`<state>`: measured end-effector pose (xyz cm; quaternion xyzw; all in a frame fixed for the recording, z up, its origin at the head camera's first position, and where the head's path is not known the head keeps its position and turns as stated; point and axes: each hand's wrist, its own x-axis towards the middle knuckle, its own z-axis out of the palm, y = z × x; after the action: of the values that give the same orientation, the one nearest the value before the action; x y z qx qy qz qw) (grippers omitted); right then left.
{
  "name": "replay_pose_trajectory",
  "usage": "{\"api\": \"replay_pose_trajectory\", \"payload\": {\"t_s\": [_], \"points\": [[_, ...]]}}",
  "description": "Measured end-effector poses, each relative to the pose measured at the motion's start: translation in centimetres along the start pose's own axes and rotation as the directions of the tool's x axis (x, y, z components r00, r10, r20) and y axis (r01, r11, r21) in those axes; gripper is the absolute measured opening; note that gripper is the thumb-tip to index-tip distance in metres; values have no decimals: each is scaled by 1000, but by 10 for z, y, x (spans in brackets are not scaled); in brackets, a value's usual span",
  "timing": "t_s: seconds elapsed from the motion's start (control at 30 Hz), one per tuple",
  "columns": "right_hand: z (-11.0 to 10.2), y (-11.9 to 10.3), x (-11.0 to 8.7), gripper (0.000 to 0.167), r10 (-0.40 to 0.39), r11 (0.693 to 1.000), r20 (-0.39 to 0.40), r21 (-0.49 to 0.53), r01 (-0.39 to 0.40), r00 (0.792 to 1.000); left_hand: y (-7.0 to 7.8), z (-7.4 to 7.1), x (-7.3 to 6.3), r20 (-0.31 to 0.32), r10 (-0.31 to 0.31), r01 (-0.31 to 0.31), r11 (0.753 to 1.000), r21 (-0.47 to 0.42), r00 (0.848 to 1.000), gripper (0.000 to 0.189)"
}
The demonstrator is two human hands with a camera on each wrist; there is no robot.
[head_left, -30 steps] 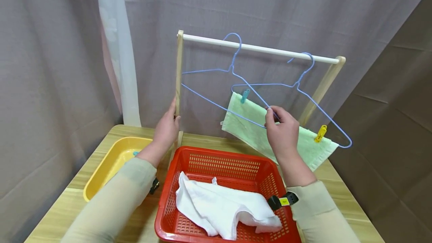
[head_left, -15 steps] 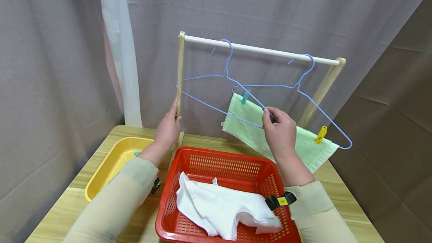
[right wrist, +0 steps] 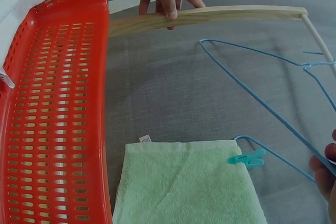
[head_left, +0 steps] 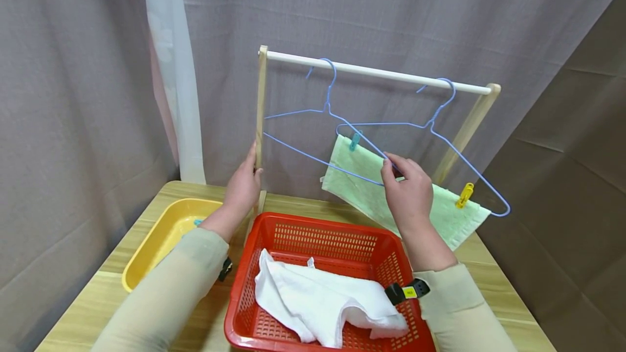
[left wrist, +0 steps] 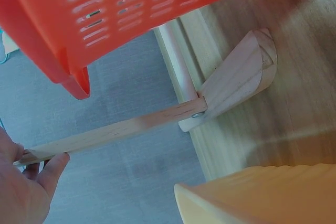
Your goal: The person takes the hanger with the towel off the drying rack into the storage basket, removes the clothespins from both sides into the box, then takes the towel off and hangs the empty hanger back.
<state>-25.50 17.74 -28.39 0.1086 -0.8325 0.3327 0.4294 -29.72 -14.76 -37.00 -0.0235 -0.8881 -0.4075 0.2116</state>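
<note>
My left hand (head_left: 242, 183) grips the left wooden post (head_left: 261, 96) of a small drying rack, its fingers and thumb round the post in the left wrist view. With thumb and fingertips my right hand (head_left: 411, 189) pinches the right end of a blue wire hanger (head_left: 354, 126). That hanger's hook sits over the white rail (head_left: 376, 73), and nothing hangs on it. Farther right, a second blue hanger (head_left: 471, 166) carries a light green towel (right wrist: 184, 182), clipped by a teal clothespin (right wrist: 249, 158) and a yellow clothespin (head_left: 465, 194).
A red slotted basket (head_left: 235, 308) holding a crumpled white towel (head_left: 318, 292) stands in front of the rack. At the left lies a yellow tray (head_left: 151, 243) with something teal in it. Grey curtains (head_left: 220, 4) hang behind the wooden table (head_left: 88, 314).
The near hanger has slid slightly left and down on the rail, its hook now settled over it. My right hand moved a little left with it, then barely back. My left hand stays on the post.
</note>
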Motion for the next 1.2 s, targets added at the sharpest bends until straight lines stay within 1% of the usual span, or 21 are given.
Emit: {"api": "replay_pose_trajectory", "payload": {"t_s": [0.1,0.23,0.33,0.5,0.7,1.2], "points": [[0,1,0,21,-9,1000,-9,1,9,1000,0,0,0,2,-3,3,1000,-2,1000,74],[0,2,0,22,-24,1000,-18,9,24,1000,0,0,0,-7,5,-4,1000,18,1000,73],[-1,3,-1,22,-17,1000,-20,18,18,1000,0,0,0,-11,10,-10,1000,28,1000,71],[-3,6,-2,24,9,999,-14,39,-8,1000,0,0,0,-10,8,-8,1000,15,1000,72],[-6,9,-2,24,20,998,-15,58,-20,1000,0,0,-1,3,-11,11,1000,0,1000,74],[-22,21,-2,22,9,1000,0,17,-9,1000,1,0,-1,6,-11,11,1000,2,1000,75]]}}
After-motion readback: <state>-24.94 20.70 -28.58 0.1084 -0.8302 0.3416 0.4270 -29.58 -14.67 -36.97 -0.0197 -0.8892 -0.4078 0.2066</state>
